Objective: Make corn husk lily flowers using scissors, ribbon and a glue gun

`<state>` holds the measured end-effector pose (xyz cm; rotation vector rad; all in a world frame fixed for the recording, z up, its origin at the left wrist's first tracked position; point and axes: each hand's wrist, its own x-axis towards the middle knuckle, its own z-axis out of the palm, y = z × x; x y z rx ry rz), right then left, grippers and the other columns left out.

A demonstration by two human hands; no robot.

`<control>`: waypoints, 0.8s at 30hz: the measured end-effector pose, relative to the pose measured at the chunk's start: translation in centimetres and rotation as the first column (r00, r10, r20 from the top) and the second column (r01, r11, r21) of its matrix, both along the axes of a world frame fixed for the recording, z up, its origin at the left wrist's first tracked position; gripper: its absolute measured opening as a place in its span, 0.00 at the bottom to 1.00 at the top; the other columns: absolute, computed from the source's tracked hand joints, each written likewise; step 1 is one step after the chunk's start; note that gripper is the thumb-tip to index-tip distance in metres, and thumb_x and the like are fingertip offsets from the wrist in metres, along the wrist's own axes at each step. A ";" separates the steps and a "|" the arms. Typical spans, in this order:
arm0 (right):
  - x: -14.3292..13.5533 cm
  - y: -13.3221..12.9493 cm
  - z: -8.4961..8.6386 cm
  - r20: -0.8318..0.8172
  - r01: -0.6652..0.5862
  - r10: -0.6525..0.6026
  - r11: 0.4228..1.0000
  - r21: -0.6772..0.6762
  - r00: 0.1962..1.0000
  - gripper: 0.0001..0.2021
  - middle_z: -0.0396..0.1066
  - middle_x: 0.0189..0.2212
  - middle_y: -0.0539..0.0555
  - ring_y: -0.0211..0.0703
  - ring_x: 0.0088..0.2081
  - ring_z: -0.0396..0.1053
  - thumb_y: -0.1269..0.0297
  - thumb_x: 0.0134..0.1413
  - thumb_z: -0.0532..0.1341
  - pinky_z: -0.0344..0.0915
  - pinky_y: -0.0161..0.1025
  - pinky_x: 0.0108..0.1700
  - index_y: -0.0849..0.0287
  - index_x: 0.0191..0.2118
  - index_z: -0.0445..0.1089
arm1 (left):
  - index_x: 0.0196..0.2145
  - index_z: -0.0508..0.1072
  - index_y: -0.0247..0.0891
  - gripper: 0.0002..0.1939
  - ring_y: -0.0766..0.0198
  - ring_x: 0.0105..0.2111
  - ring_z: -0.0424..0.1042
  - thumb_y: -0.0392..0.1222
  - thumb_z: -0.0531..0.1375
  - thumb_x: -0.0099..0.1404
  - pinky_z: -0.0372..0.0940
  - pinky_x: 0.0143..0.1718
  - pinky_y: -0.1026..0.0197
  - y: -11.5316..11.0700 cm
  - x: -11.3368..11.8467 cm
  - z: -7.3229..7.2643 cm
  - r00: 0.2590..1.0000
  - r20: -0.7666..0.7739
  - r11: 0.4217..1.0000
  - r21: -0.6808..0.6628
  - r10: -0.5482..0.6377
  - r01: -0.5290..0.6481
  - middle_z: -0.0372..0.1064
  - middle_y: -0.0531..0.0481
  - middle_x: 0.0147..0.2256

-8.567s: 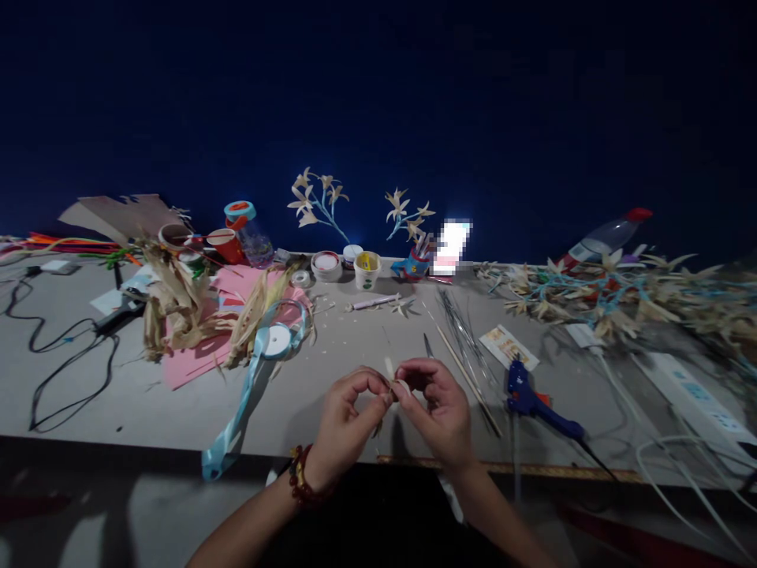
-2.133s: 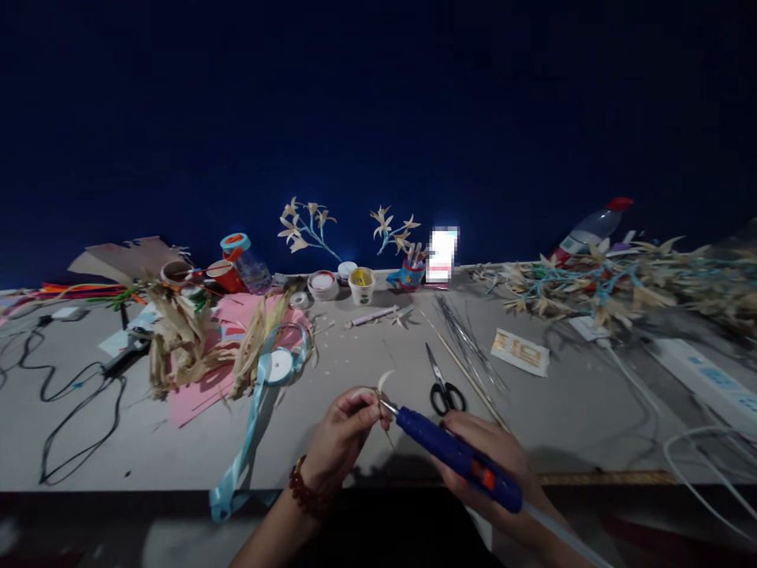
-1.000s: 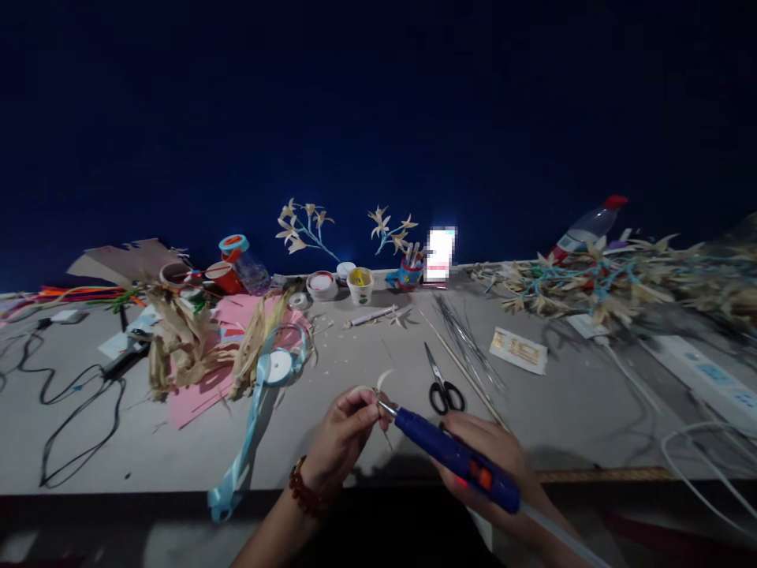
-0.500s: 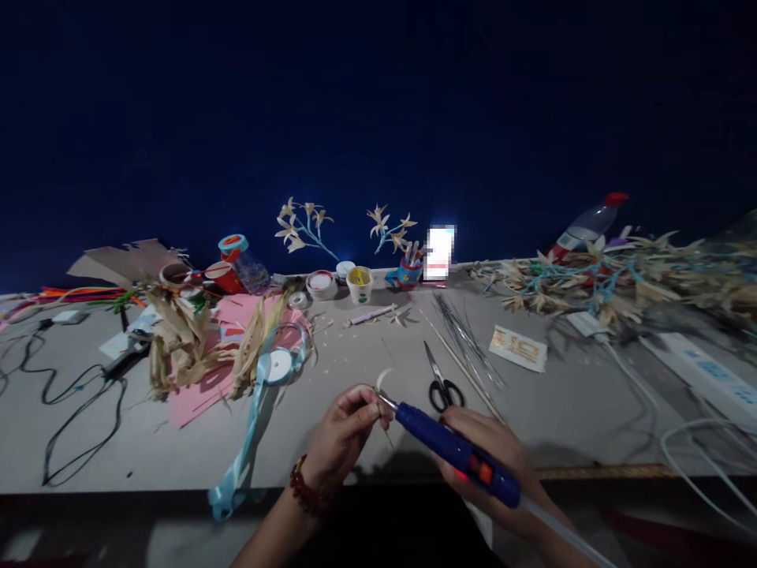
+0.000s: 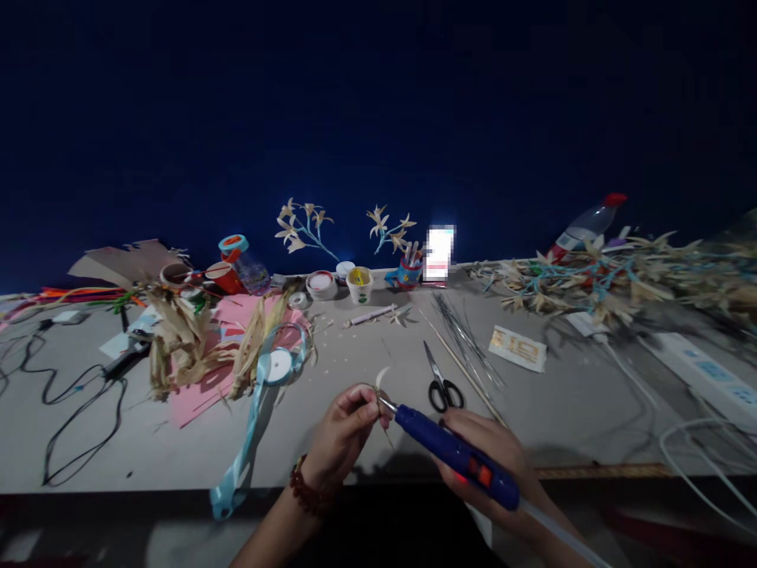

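Observation:
My left hand pinches a small piece of dried husk, whose pale curved tip sticks up past the fingers; a thin end hangs below them. In my right hand is a blue hot glue gun, a clear glue stick trailing from its rear. The gun's metal nozzle reaches the husk piece at my left fingertips; whether it touches is too small to tell. Just beyond my right hand lie black-handled scissors, blades pointing away. Light blue ribbon on a white spool rests left of my left hand.
Dried husks lie on pink paper at left. Thin wires and a white packet are beyond the scissors. Husk flowers are heaped at right, near a power strip. Small tubs and a phone stand behind.
Almost nothing differs. The glue gun and my right hand have shifted very slightly; my left hand keeps its pinch in the same place.

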<state>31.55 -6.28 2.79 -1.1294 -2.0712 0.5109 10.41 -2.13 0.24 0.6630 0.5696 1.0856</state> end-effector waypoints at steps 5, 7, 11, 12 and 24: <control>0.0 0.0 0.0 0.002 0.003 -0.003 1.000 -0.017 1.000 0.13 0.62 0.24 0.49 0.40 0.25 0.62 0.54 0.62 0.54 0.55 0.37 0.27 0.55 0.30 0.59 | 0.28 0.72 0.36 0.11 0.63 0.32 0.67 0.42 0.70 0.57 0.60 0.42 0.58 0.0 0.1 0.1 1.000 0.015 1.000 0.002 0.011 -0.011 0.67 0.51 0.26; 0.0 0.0 -0.1 0.001 0.005 -0.005 1.000 -0.026 1.000 0.12 0.62 0.24 0.49 0.40 0.25 0.61 0.54 0.62 0.54 0.55 0.36 0.27 0.55 0.31 0.59 | 0.28 0.72 0.36 0.11 0.63 0.32 0.67 0.42 0.69 0.57 0.59 0.41 0.59 0.0 0.1 0.1 1.000 0.013 1.000 0.001 0.012 -0.012 0.69 0.51 0.27; -0.1 -0.1 0.0 -0.026 0.006 -0.006 1.000 -0.022 1.000 0.13 0.62 0.25 0.49 0.39 0.25 0.61 0.52 0.64 0.52 0.55 0.36 0.27 0.55 0.32 0.60 | 0.28 0.72 0.36 0.10 0.64 0.31 0.67 0.42 0.69 0.58 0.59 0.40 0.60 0.0 0.1 0.1 1.000 0.008 1.000 0.005 0.017 -0.017 0.69 0.51 0.26; -0.1 -0.1 0.0 -0.027 0.010 -0.010 1.000 -0.019 1.000 0.14 0.62 0.25 0.49 0.39 0.25 0.61 0.52 0.64 0.52 0.55 0.36 0.27 0.55 0.31 0.60 | 0.28 0.72 0.36 0.10 0.64 0.31 0.67 0.42 0.69 0.58 0.59 0.40 0.60 -0.1 0.1 0.1 1.000 0.009 1.000 0.004 0.020 -0.020 0.69 0.51 0.26; -0.3 -0.3 0.5 -0.123 -0.056 0.046 0.995 -0.077 0.991 0.12 0.63 0.22 0.50 0.40 0.24 0.63 0.57 0.60 0.56 0.58 0.37 0.27 0.55 0.27 0.61 | 0.30 0.72 0.37 0.07 0.64 0.33 0.67 0.40 0.67 0.60 0.59 0.53 0.52 0.0 0.3 -0.1 0.996 0.022 0.994 0.056 0.090 -0.091 0.69 0.52 0.28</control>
